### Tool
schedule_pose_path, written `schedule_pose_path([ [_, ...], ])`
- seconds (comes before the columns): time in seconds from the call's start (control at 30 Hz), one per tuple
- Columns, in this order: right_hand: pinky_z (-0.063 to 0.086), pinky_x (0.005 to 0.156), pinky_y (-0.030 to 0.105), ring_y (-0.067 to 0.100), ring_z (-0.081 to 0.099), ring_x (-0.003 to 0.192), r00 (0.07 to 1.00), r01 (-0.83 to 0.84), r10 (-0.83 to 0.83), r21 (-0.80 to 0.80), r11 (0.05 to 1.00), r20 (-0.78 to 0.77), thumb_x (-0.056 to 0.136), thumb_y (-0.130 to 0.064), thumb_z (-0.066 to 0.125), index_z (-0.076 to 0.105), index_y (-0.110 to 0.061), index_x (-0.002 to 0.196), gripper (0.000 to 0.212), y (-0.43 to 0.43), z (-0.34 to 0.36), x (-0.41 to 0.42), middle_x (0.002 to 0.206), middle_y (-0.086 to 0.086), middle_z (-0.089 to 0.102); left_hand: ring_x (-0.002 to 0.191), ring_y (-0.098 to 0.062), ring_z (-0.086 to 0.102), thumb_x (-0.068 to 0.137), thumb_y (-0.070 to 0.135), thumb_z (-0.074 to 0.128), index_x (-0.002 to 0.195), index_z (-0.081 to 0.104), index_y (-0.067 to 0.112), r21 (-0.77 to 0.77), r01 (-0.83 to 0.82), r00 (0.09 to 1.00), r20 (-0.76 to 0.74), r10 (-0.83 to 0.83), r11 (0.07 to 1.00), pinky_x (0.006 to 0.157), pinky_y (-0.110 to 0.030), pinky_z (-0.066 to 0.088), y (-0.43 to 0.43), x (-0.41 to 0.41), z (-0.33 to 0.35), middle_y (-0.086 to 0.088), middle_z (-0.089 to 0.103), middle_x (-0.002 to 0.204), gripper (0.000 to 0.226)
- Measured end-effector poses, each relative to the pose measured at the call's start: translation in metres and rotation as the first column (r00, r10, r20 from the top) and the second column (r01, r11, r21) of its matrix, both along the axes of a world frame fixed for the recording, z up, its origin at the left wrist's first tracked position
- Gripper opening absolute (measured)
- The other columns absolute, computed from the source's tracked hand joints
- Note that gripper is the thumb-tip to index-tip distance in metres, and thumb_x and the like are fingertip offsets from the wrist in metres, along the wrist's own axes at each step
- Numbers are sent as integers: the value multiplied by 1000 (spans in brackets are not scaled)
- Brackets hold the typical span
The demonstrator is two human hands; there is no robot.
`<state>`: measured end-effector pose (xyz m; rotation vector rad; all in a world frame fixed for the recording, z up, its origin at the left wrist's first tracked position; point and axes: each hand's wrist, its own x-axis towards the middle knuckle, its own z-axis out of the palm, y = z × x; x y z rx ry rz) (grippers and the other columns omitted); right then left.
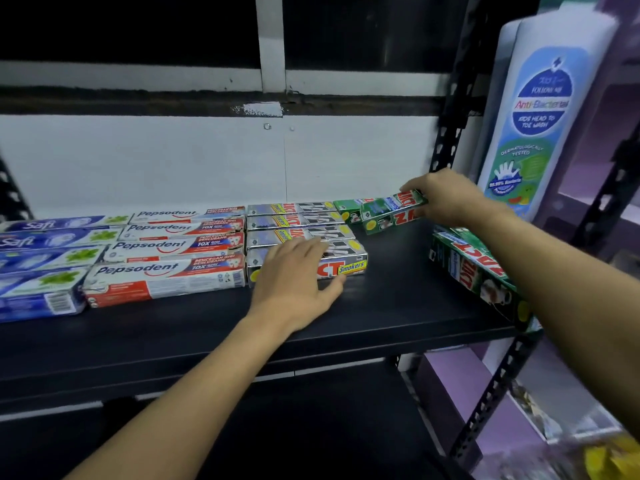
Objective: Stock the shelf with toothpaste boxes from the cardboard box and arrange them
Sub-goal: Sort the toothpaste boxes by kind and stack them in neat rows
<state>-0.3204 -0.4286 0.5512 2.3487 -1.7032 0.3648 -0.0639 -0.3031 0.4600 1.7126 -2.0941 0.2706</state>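
Pinching a green toothpaste box (388, 213) by its end, the right hand (446, 199) holds it at the shelf's (398, 306) back. The left hand (298, 271) lies flat on a grey box (348, 265). Probably light, stiff card; hold the long sides.

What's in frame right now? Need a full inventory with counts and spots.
Safi boxes: four rows, blue and white, shelf far left.
Pepsodent boxes: four, white and red, right of the Safi boxes.
Zact Smokers boxes: four, silver, mid shelf.
held green Zact box: one, green, tilted, back right.
back green Zact box: one, green, partly hidden behind the held one.
green Zact stack: count unclear, green, shelf's right end.
wash bottle: one, white with blue label, right of the shelf.
shelf: one, black.
left hand: flat on the front Zact Smokers box.
right hand: grips the held green Zact box.
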Motion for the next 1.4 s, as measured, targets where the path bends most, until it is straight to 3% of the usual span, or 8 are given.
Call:
schedule_pose_path([
  [0.33,48,93,38,31,56,112,999,29,-36,159,987,39,87,-9,63,59,-32,133,51,-42,-28,23,131,8,59,144,-13,29,89,70,41,147,40,29,4,-32,998,-54,32,999,120,-34,15,-6,0,-3,9,36,155,71],
  [0.43,47,90,35,33,56,115,998,53,-58,126,991,38,86,-2,54,57,-36,135,59,-44,-39,30,134,10,58,143,-13,29,90,70,41,146,41,30,4,-37,998,-57,37,999,119,-34,16,-6,0,-3,10,38,155,70],
  [0.73,37,105,45,32,54,119,993,114,-113,10,993,-29,89,-3,48,54,-41,135,60,-35,-49,45,129,9,61,144,-13,27,92,68,40,147,39,31,15,-35,998,-51,36,999,120,-35,15,-6,0,-2,11,36,155,67],
  [0.87,46,93,41,34,56,118,993,113,-112,-25,993,35,91,-1,45,57,-40,133,58,-28,-61,49,131,12,59,144,-12,27,92,68,40,147,38,32,24,-43,997,-58,45,999,119,-34,15,-5,0,-2,12,36,155,66],
  [1.07,51,90,42,37,59,113,936,131,-128,12,991,328,86,2,44,65,-26,127,54,-31,-76,52,125,17,63,144,-12,27,92,66,40,148,37,32,37,-44,997,-63,47,998,120,-35,17,-5,0,-2,12,36,155,65],
  [1.23,43,103,38,31,54,123,804,60,-65,29,998,591,94,-22,60,67,-21,124,31,-46,-95,49,131,10,63,144,-12,28,92,66,40,147,39,31,38,-41,997,-66,43,998,120,-35,16,-5,1,-2,12,37,155,65],
  [1.3,27,114,49,34,34,140,843,71,-98,71,995,529,93,-40,60,62,-28,130,39,-49,-98,46,147,9,48,144,-12,27,92,66,40,147,39,31,42,-39,997,-67,42,998,120,-35,16,-6,1,-2,12,36,155,65],
  [1.4,14,116,59,32,15,147,896,124,-155,101,987,416,91,-56,55,51,-37,139,52,-48,-99,46,157,6,31,145,-12,27,93,65,39,148,39,31,47,-37,997,-65,40,998,120,-35,15,-6,1,-2,11,35,156,65],
])
